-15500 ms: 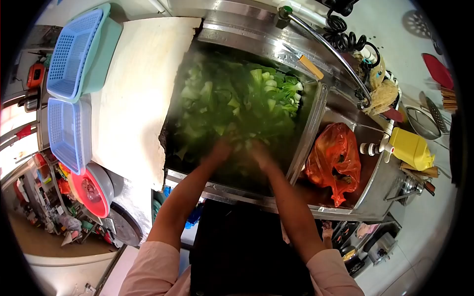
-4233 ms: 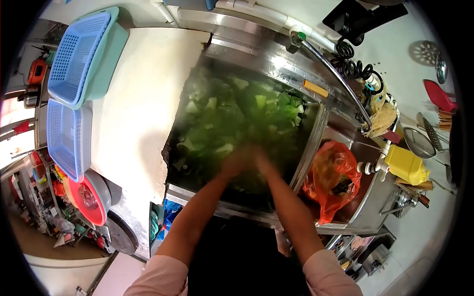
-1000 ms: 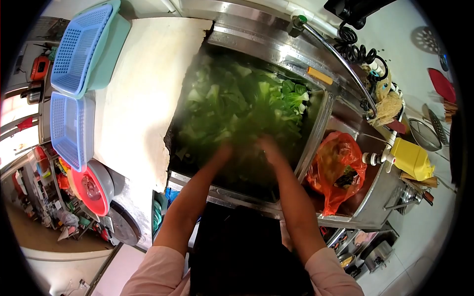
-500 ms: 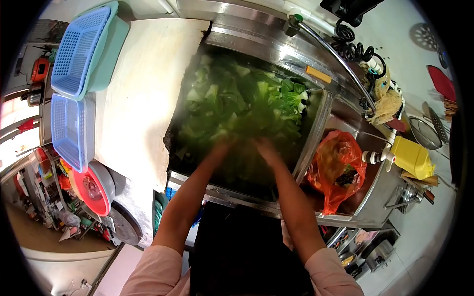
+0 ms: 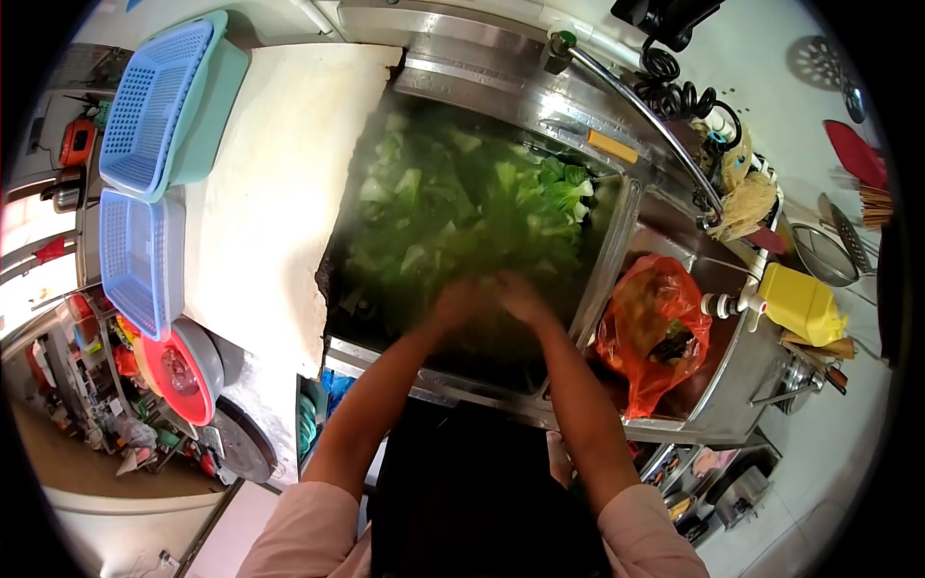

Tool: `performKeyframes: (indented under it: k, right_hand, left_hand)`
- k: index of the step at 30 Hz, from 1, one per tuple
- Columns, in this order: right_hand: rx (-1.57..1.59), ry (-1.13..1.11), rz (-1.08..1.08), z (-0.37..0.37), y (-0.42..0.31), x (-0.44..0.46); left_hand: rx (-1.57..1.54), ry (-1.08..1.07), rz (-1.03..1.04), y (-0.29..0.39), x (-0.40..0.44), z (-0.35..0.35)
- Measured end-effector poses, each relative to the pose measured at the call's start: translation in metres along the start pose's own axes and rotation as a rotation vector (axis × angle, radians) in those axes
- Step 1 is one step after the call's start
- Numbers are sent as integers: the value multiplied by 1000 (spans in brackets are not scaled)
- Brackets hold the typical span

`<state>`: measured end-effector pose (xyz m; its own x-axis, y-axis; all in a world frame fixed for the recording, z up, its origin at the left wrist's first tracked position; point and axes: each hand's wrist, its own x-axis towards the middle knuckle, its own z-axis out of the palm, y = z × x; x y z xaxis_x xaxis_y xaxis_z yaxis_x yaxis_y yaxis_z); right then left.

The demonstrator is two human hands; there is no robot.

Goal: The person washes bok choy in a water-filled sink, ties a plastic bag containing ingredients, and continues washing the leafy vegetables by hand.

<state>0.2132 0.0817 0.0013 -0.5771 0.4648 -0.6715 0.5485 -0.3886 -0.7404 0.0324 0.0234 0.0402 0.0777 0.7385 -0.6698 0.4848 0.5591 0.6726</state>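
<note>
Leafy green vegetables (image 5: pixel 424 207) float and lie in murky green water in a metal sink (image 5: pixel 605 260). My left hand (image 5: pixel 461 301) is under the water near the sink's front half, its fingers blurred. Close to its right, my right hand (image 5: pixel 517 294) is also in the water, with fingers hidden by the murk. Both are just in front of the leaves, and whether they hold any cannot be made out. A brighter bunch of leaves (image 5: pixel 567 190) sticks up at the sink's back right corner.
On the left are a pale board (image 5: pixel 270 193), blue baskets (image 5: pixel 154 111) and a red basin (image 5: pixel 178 374). To the right, a red plastic bag (image 5: pixel 650 328) lies in a second basin under a curved faucet (image 5: pixel 641 106). A wooden-handled knife (image 5: pixel 613 146) rests behind the sink.
My hands have come closer together in the water than half a second ago. The whole view has shifted slightly. The vegetables remain spread over the back of the sink.
</note>
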Motion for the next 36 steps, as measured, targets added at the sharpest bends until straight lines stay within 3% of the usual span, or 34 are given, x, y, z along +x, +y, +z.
performKeyframes:
  k: [2, 4, 5, 7, 10, 13, 17, 19, 22, 25, 26, 28, 29, 32, 35, 36]
  right_hand:
    - [-104, -35, -40, 2, 3, -2]
    - [-320, -43, -128, 7, 12, 7]
    - [-424, -38, -68, 10, 13, 8]
    - [-636, -28, 47, 18, -8, 5]
    - [-693, 79, -123, 29, 5, 6]
    - [-703, 2, -51, 31, 8, 3]
    - [-602, 49, -143, 35, 19, 7]
    - [-604, 85, -192, 37, 47, 19]
    - [-486, 149, 41, 32, 30, 10]
    - [41, 204, 31, 34, 39, 17]
    - [77, 223, -15, 42, 47, 22]
    - [147, 275, -103, 56, 65, 30]
    - [112, 138, -80, 43, 47, 17]
    - [100, -30, 1, 33, 49, 18]
    - [328, 33, 117, 30, 13, -4]
    - [370, 55, 155, 30, 10, -6]
  left_hand:
    - [-104, -144, 198, -48, 19, 8]
    - [-56, -136, 245, -76, 29, 16]
    - [-31, -135, 266, -87, 32, 21]
    - [-13, -176, 221, -59, 18, 8]
    - [-78, -205, 215, -50, 16, -3]
    - [-203, -224, 190, -55, 15, -1]
    - [-206, -249, 259, -57, 17, -8]
    - [-223, -283, 248, -23, -4, -30]
    - [-277, -204, 236, -31, -8, -27]
    - [-231, -107, 129, -34, -10, -23]
    - [-197, -86, 78, -32, -11, -23]
    - [-174, 4, 164, -55, 2, -2]
    - [-164, 46, 210, -62, 8, 8]
    - [-168, -29, 157, -56, 5, -3]
    - [-526, -96, -115, -91, 25, 5]
    - [-517, -62, -100, -81, 19, 5]
